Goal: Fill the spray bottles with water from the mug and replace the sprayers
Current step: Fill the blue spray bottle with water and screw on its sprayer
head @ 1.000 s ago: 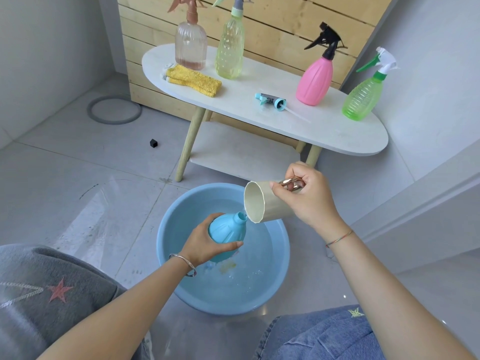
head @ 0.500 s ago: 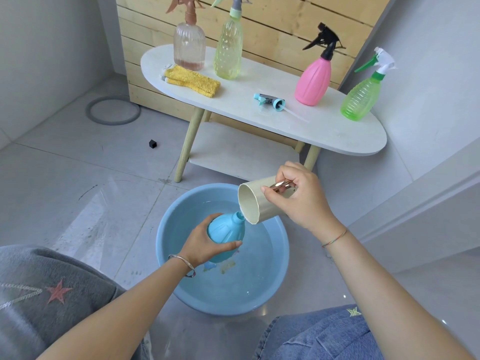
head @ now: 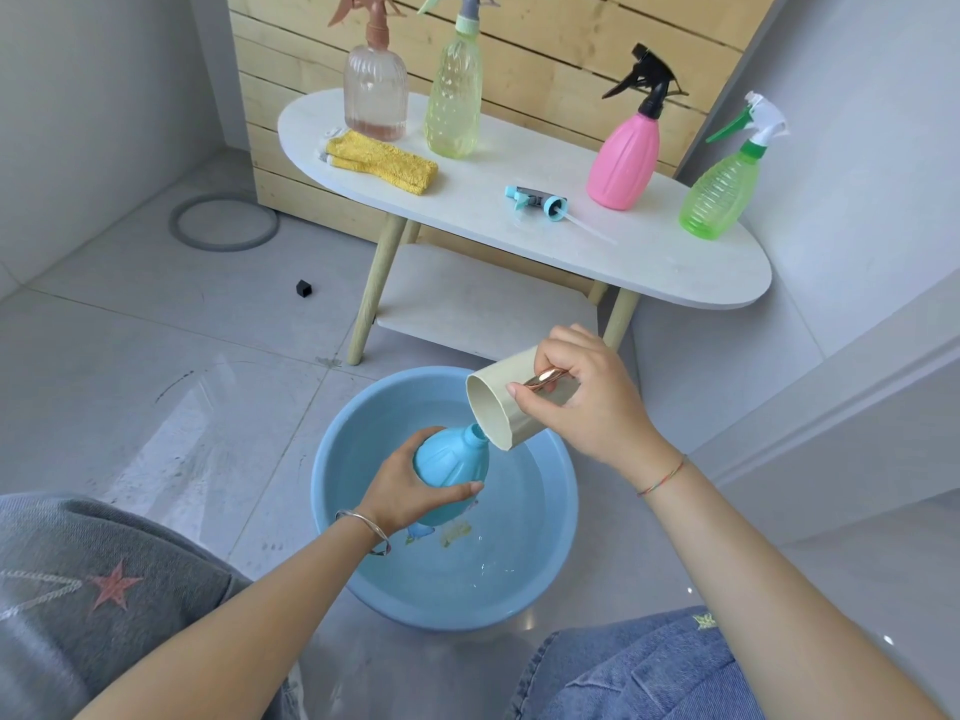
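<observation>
Sideways, mug (head: 491, 413) at blue bottle (head: 452, 459)

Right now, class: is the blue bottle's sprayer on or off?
Off. The blue bottle shows a bare neck beside the mug; a blue sprayer lies on the table.

Mug (head: 491, 413), cream, tipped on its side, rim right at the open neck of the blue bottle (head: 452, 457), capless and leaning, over the basin (head: 563, 491). Blue sprayer (head: 535, 202) lying loose on the table (head: 675, 267). Upright there, sprayers on: clear bottle (head: 375, 96), yellow bottle (head: 452, 106), pink bottle (head: 623, 158), green bottle (head: 719, 194)
</observation>
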Motion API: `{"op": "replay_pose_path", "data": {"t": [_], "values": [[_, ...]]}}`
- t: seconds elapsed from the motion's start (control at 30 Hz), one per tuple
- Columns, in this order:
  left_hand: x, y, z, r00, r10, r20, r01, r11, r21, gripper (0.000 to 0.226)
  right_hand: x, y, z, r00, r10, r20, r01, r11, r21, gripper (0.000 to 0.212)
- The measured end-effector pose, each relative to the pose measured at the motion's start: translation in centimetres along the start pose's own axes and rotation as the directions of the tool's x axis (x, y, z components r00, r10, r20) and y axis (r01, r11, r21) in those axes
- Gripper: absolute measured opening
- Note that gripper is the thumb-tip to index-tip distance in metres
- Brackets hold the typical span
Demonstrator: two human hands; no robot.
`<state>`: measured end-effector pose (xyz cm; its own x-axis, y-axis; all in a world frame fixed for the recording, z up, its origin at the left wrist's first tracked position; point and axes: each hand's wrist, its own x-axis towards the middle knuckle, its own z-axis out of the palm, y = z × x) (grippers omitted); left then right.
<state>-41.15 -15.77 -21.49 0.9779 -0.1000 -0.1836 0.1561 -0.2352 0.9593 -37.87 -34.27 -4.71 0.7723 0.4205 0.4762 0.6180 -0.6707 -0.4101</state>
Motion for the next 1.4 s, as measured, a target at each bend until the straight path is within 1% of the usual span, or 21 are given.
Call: {"op": "replay_pose_path", "data": {"t": [0.13,0.2,0.23,0.3,0.37,0.47,0.53,0.6,0.67,0.73,0.83,0.9,1.0,1.1,1.17,1.27,1.4], "values": [[0.0,0.0,0.0,1.0,-0.003,0.001,0.003,1.0,0.01,0.081,-0.1,0.0,0.0,1.0,0.014,-0.009,-0.013,1.0,0.016,0.037],[0.0,0.0,0.0,1.0,-0.002,0.003,0.002,1.0,0.012,0.081,-0.1,0.1,0.0,0.997,0.063,-0.034,-0.06,0.996,0.063,0.036],[0.0,0.0,0.0,1.0,-0.001,0.002,0.001,1.0,0.009,0.08,-0.2,0.4,0.1,0.992,0.114,-0.061,-0.107,0.988,0.11,0.036],[0.0,-0.1,-0.1,1.0,-0.003,0.001,0.003,1.0,-0.007,0.079,0.0,0.9,0.1,0.953,0.281,-0.115,-0.245,0.935,0.255,0.037],[0.1,-0.2,-0.2,1.0,-0.01,-0.007,0.01,0.999,-0.036,0.078,0.0,1.8,0.1,0.867,0.479,-0.135,-0.39,0.822,0.415,0.041],[0.2,0.3,-0.4,0.998,-0.035,-0.052,0.029,0.994,-0.107,0.079,-0.3,3.6,0.6,0.706,0.694,-0.14,-0.51,0.636,0.579,0.04],[0.2,0.9,-0.7,0.996,-0.042,-0.081,0.029,0.987,-0.159,0.076,-0.9,4.7,1.2,0.618,0.778,-0.113,-0.564,0.54,0.625,0.036],[0.4,1.4,-1.0,0.993,-0.051,-0.105,0.03,0.98,-0.197,0.073,-1.6,5.9,2.1,0.541,0.839,-0.056,-0.623,0.445,0.643,0.032],[0.5,1.7,-1.4,0.989,-0.062,-0.131,0.032,0.975,-0.219,0.075,-2.6,6.9,3.5,0.492,0.871,0.008,-0.691,0.385,0.612,0.034],[0.7,1.7,-1.8,0.986,-0.072,-0.151,0.034,0.971,-0.238,0.076,-3.8,7.6,5.0,0.486,0.871,0.075,-0.759,0.378,0.531,0.038],[1.0,1.6,-2.1,0.984,-0.077,-0.16,0.034,0.966,-0.254,0.078,-5.5,8.3,7.2,0.471,0.865,0.171,-0.836,0.377,0.398,0.039],[1.0,1.5,-2.3,0.983,-0.073,-0.167,0.029,0.967,-0.251,0.079,-6.6,8.7,8.5,0.457,0.863,0.214,-0.868,0.381,0.318,0.04],[1.2,1.1,-2.4,0.98,-0.075,-0.183,0.028,0.968,-0.247,0.081,-8.2,9.3,10.6,0.423,0.866,0.268,-0.901,0.37,0.227,0.048],[1.5,0.7,-2.6,0.976,-0.092,-0.199,0.038,0.965,-0.258,0.071,-9.7,9.7,12.3,0.397,0.866,0.304,-0.918,0.377,0.124,0.037],[1.7,0.8,-2.6,0.973,-0.094,-0.211,0.037,0.965,-0.261,0.066,-10.5,9.9,13.0,0.405,0.855,0.325,-0.912,0.405,0.07,0.037],[1.9,0.8,-2.7,0.97,-0.084,-0.227,0.026,0.968,-0.25,0.066,-11.2,10.0,14.0,0.444,0.832,0.332,-0.885,0.465,0.021,0.044],[2.1,0.6,-2.7,0.964,-0.077,-0.255,0.019,0.975,-0.222,0.063,-11.5,10.3,15.4,0.49,0.807,0.331,-0.859,0.511,0.027,0.048]]}}
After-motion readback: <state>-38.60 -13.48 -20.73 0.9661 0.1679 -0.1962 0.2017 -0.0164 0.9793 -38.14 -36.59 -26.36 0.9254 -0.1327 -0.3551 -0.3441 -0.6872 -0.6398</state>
